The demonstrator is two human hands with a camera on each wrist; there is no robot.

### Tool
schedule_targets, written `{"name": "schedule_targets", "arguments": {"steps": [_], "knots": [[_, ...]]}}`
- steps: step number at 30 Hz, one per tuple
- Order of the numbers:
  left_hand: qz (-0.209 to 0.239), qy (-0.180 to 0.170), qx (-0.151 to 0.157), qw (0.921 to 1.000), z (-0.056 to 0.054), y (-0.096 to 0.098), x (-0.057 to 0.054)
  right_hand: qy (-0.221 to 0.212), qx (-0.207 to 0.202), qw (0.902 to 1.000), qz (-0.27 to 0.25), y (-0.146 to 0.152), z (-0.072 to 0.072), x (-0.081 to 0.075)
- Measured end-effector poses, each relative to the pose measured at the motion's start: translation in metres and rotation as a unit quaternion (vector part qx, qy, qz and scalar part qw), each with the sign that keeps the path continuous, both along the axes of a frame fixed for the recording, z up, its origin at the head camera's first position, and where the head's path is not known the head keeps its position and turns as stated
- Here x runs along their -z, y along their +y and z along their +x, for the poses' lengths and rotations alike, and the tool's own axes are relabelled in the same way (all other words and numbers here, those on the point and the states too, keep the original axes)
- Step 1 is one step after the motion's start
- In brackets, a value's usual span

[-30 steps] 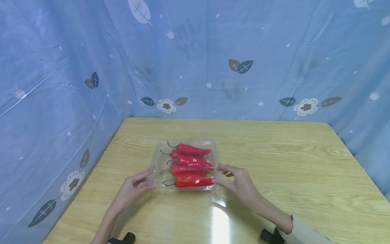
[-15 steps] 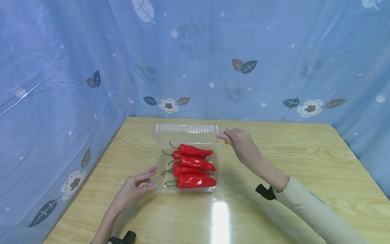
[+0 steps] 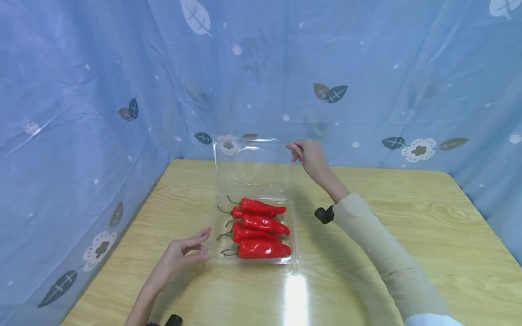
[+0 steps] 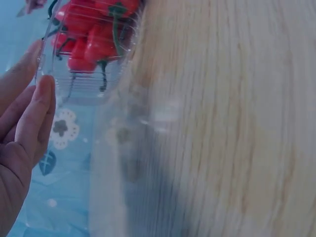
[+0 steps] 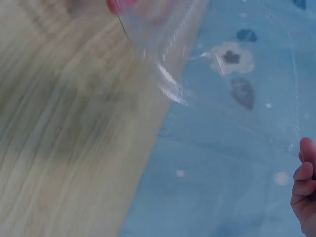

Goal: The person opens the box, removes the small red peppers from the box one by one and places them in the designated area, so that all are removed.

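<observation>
A clear plastic clamshell container (image 3: 296, 244) lies on the table with several red peppers (image 3: 261, 222) in it, their green stems pointing left. My left hand (image 3: 175, 260) pinches its left edge near the front corner; in the left wrist view, the fingers and thumb of that hand (image 4: 32, 118) meet at the rim. With my right hand (image 3: 311, 158) I hold the hinged lid (image 3: 253, 168) by its upper right corner. The lid stands raised, close to upright, behind the peppers. In the right wrist view the right hand (image 5: 305, 187) pinches the lid's corner.
The wooden table (image 3: 387, 226) extends to the right of the container. A blue patterned curtain (image 3: 261, 68) hangs behind the table and along its left side. Black wrist devices (image 3: 325, 214) sit at both wrists.
The lid has swung from closed over the peppers up and back to near upright. My right hand has moved away from me and upward with it, while the left has stayed at the container's edge.
</observation>
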State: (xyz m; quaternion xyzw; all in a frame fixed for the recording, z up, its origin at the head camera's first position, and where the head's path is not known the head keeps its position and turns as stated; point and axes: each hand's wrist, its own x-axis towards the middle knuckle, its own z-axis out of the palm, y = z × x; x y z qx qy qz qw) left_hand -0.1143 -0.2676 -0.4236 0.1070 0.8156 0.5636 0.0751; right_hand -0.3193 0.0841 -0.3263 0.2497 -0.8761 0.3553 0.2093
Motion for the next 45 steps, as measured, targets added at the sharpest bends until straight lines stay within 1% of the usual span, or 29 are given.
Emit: {"name": "schedule_targets", "arguments": {"steps": [3,7,10,13,15,18,22,24,26,30,33,35,41,45], "knots": [[-0.005,-0.008,-0.004,1.0000,0.003,-0.002,-0.001,-0.032,-0.005,0.9994,-0.011,-0.004,-0.017,0.008],[-0.011,-0.014,-0.003,0.9998,0.007,-0.002,-0.003,-0.085,-0.005,0.9963,-0.007,-0.002,-0.038,0.024],[-0.024,0.000,0.010,0.9997,0.011,0.000,-0.003,-0.114,-0.005,0.9933,0.019,0.000,-0.048,0.038],[-0.033,0.013,0.015,0.9993,0.017,0.001,-0.003,-0.139,-0.007,0.9889,0.053,-0.001,-0.054,0.049],[-0.039,0.023,0.015,0.9989,0.021,0.002,-0.003,-0.154,-0.013,0.9854,0.071,-0.001,-0.058,0.055],[-0.051,0.044,0.015,0.9976,0.025,0.003,-0.006,-0.195,-0.015,0.9778,0.075,-0.003,-0.062,0.061],[-0.070,0.073,0.016,0.9948,0.028,0.002,-0.009,-0.244,-0.012,0.9654,0.091,-0.008,-0.068,0.062],[-0.073,0.077,0.013,0.9942,0.029,0.002,-0.011,-0.262,-0.012,0.9593,0.105,-0.013,-0.070,0.063],[-0.075,0.080,0.009,0.9939,0.030,0.000,-0.013,-0.272,-0.009,0.9541,0.125,-0.018,-0.073,0.065],[-0.088,0.084,0.003,0.9926,0.030,-0.002,-0.017,-0.274,-0.009,0.9476,0.164,-0.025,-0.079,0.073],[-0.098,0.078,-0.004,0.9921,0.029,-0.003,-0.018,-0.282,-0.016,0.9435,0.173,-0.026,-0.083,0.080],[-0.101,0.072,-0.008,0.9923,0.029,-0.002,-0.019,-0.288,-0.021,0.9413,0.175,-0.024,-0.084,0.083],[-0.093,0.048,-0.016,0.9944,0.030,-0.001,-0.021,-0.313,-0.024,0.9370,0.154,-0.021,-0.086,0.086],[-0.092,0.040,-0.019,0.9948,0.030,-0.001,-0.023,-0.348,-0.027,0.9321,0.097,-0.018,-0.082,0.084]]}}
